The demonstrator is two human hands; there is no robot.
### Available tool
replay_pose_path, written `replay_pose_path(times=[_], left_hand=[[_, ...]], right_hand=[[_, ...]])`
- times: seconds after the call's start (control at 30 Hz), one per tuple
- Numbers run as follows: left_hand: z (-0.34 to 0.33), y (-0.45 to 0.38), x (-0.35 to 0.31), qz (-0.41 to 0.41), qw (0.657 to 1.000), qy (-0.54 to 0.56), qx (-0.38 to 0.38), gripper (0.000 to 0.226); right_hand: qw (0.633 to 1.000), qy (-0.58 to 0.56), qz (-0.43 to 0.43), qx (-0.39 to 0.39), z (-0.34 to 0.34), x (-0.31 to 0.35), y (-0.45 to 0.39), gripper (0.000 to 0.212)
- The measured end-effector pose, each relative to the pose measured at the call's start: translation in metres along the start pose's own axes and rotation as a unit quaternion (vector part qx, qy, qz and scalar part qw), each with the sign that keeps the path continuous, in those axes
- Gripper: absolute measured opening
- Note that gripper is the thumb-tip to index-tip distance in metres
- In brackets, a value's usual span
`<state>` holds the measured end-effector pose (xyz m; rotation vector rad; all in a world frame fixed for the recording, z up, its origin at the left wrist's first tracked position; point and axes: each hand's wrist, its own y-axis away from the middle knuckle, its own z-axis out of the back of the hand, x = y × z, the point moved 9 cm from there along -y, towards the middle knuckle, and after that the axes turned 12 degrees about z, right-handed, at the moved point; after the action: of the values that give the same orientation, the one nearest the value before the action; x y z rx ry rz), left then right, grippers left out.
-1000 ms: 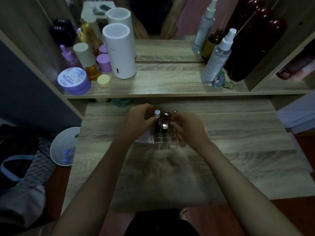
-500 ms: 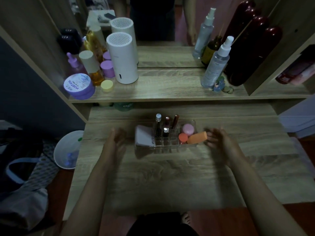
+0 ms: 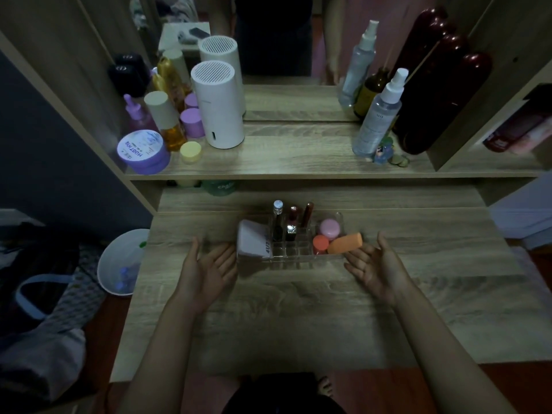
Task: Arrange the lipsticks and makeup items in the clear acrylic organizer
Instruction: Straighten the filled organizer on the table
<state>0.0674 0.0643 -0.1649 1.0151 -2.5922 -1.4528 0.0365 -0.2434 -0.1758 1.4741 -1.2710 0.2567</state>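
Note:
The clear acrylic organizer (image 3: 298, 253) stands mid-desk. Its slots hold a silver-capped bottle (image 3: 277, 219), a dark red lipstick (image 3: 292, 222) and a slim red tube (image 3: 306, 215), all upright. A white compact (image 3: 252, 243) leans in its left end. At the right end lie a pink round case (image 3: 329, 229), a small red-orange pot (image 3: 320, 243) and an orange sponge (image 3: 345, 243). My left hand (image 3: 209, 268) is open, palm up, just left of the organizer. My right hand (image 3: 378, 270) is open, palm up, just right of it. Neither hand holds anything.
An upper shelf (image 3: 298, 156) carries a white cylinder device (image 3: 217, 106), purple jars (image 3: 143, 152), a spray bottle (image 3: 379, 115) and dark red bottles (image 3: 433, 94). A mirror rises behind. A white bin (image 3: 122, 261) and a bag (image 3: 35, 282) sit on the floor at left.
Both hands left the lipsticks in the organizer and drew apart to its sides. They now rest open, palms up, slightly closer to the organizer than half a second ago.

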Motion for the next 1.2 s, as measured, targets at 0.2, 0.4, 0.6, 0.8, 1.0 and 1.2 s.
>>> replay_pose_path(times=[0.2,0.4,0.6,0.8,1.0,1.2], left_hand=[[-0.003,-0.005,0.001,-0.003,0.999,-0.051,-0.004,0.084],[-0.010,-0.012,0.008,0.002,0.995,-0.101,-0.017,0.085],[-0.034,-0.020,0.029,0.015,0.992,-0.125,-0.006,0.082],[-0.076,-0.033,0.062,0.043,0.982,-0.183,0.032,0.076],[-0.121,-0.054,0.101,0.075,0.959,-0.263,0.068,0.076],[-0.166,-0.074,0.133,0.093,0.945,-0.300,0.090,0.078]], right_hand=[[1.000,0.012,0.003,0.001,0.002,-0.003,-0.002,0.069],[0.999,0.030,0.014,-0.002,0.010,0.000,-0.007,0.077],[0.998,0.043,0.034,-0.017,0.044,0.009,-0.011,0.069],[0.997,0.026,0.057,-0.044,0.084,0.038,-0.005,0.075],[0.993,0.009,0.068,-0.095,0.140,0.069,0.000,0.081],[0.990,0.001,0.090,-0.108,0.190,0.097,0.000,0.073]])
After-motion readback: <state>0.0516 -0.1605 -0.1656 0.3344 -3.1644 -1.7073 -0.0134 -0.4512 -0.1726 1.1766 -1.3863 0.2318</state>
